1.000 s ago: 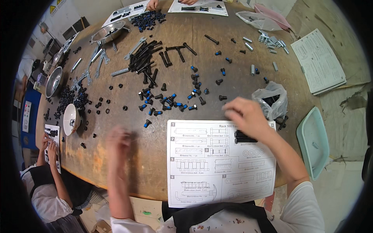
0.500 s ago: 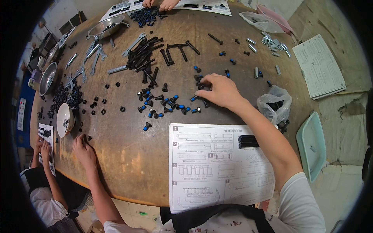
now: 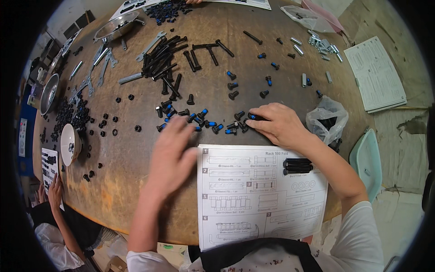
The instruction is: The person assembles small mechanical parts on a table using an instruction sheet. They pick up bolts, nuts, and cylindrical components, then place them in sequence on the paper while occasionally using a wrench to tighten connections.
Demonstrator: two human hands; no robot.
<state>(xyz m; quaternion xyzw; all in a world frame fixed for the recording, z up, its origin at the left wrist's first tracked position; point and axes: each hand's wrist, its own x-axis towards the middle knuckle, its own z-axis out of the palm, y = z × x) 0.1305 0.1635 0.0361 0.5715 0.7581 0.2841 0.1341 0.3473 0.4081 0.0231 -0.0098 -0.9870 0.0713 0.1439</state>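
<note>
Between both hands (image 3: 172, 149) — blue-banded bolts (image 3: 218, 129), one touching the right (image 3: 282, 124)

From the wearer's head, one fisheye view looks down across the table (image 3: 208, 86) toward twelve o'clock, paper (image 3: 263, 195) close at five.

The left hand (image 3: 176, 147) is motion-blurred and hides part of the bolt cluster (image 3: 210, 123); the right hand (image 3: 278, 124) partly covers a blue-marked bolt (image 3: 252, 116), its grip indeterminate; at the table's (image 3: 122, 181) far edge, a co-worker's hand (image 3: 194, 1) is cut off; the plastic bag (image 3: 321, 110) near the right edge obscures its dark contents (image 3: 331, 121).
</note>
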